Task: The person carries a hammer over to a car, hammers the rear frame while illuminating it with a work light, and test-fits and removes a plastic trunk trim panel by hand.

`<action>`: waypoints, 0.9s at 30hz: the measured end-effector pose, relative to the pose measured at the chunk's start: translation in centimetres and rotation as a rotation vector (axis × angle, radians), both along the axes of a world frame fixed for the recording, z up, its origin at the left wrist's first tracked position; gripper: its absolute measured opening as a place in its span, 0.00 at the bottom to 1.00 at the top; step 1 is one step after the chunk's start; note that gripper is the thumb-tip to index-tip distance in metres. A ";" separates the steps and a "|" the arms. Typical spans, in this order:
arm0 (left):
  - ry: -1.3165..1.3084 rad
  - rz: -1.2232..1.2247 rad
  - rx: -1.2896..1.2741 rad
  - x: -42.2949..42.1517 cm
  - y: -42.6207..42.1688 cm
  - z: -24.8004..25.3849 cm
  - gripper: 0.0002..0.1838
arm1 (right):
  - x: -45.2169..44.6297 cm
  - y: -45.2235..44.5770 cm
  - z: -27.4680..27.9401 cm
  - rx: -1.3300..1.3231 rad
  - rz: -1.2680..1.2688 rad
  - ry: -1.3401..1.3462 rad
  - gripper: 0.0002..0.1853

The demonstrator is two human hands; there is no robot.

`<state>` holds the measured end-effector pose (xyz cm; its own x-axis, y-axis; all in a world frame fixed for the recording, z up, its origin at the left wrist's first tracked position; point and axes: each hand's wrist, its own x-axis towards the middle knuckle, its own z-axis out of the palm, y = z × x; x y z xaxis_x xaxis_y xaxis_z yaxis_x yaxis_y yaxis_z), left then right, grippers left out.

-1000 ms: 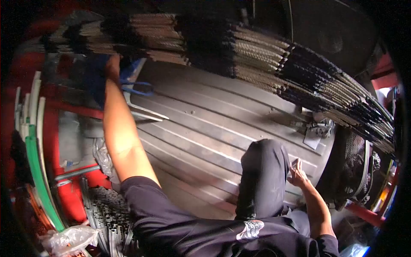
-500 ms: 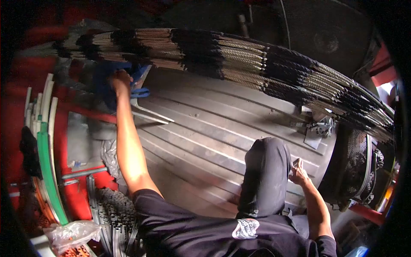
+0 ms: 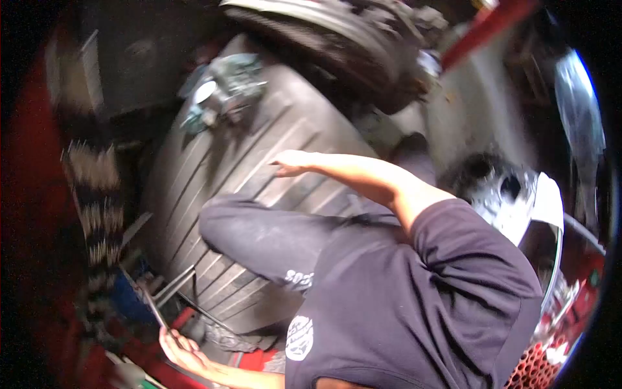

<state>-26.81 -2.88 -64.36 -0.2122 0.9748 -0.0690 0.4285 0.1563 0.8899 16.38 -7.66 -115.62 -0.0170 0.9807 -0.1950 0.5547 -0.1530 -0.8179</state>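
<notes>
Grey ribbed metal flooring [image 3: 178,214] spreads beneath our bent leg [image 3: 265,233], which probably braces us. Beyond our knee sits a loose bundle [image 3: 236,81], blurred. Toward the floor's edge, a metal bar [image 3: 153,306], slim, straight and faintly shiny, slants up from our left hand [image 3: 181,350], clenched near its lower end, perhaps to steady it. Our right hand [image 3: 291,163] is over the ribs, perhaps for balance; we cannot tell its grip.
</notes>
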 end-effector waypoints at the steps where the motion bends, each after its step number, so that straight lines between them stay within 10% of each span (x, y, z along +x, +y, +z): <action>1: 0.020 -0.024 -0.066 3.8 1.9 0.8 0.16 | 0.0 1.2 -0.5 0.035 -0.004 0.081 0.34; 7: 0.134 -0.484 -0.392 29.5 -6.5 2.9 0.11 | 8.3 -14.8 15.0 -0.036 -0.287 0.592 0.27; 16: 0.343 -1.464 -0.402 58.2 -31.5 -6.6 0.09 | 22.6 -42.9 31.2 -0.080 -0.870 2.135 0.34; 23: 0.197 -2.060 -0.325 72.3 -45.9 -8.9 0.23 | 34.2 -58.1 30.9 0.279 -1.616 1.948 0.22; 27: 0.268 -2.003 -0.446 79.6 -44.1 -9.6 0.28 | 41.1 -64.4 28.8 0.348 -1.944 1.747 0.15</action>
